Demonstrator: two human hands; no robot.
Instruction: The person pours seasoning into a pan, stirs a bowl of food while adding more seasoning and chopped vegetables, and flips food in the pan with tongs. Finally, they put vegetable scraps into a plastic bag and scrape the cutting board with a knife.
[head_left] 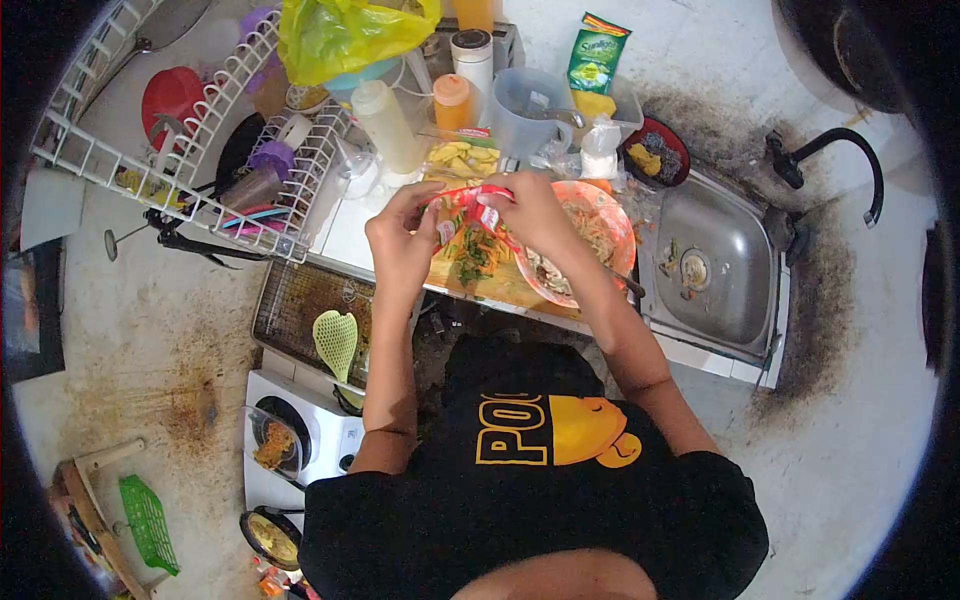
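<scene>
Both my hands pinch a small red-edged plastic packet (478,198), held up above the counter. My left hand (402,235) grips its left side, fingers closed on the edge. On the packet's other side, my right hand (538,215) has thumb and fingers closed at the top. Under it, shredded carrot and chopped greens (478,255) lie on a wooden cutting board (480,284). A pink-orange bowl (626,240) with a shredded, pale food mix stands beneath my right forearm. Yellow pieces in a bag (463,158) lie just behind my hands.
Behind stand a clear jug (530,115), a squeeze bottle (388,125), an orange-lidded container (453,103) and a green Sunlight pouch (598,58). A steel sink (735,270) is right; a white dish rack (225,110) and stove (325,425) are left.
</scene>
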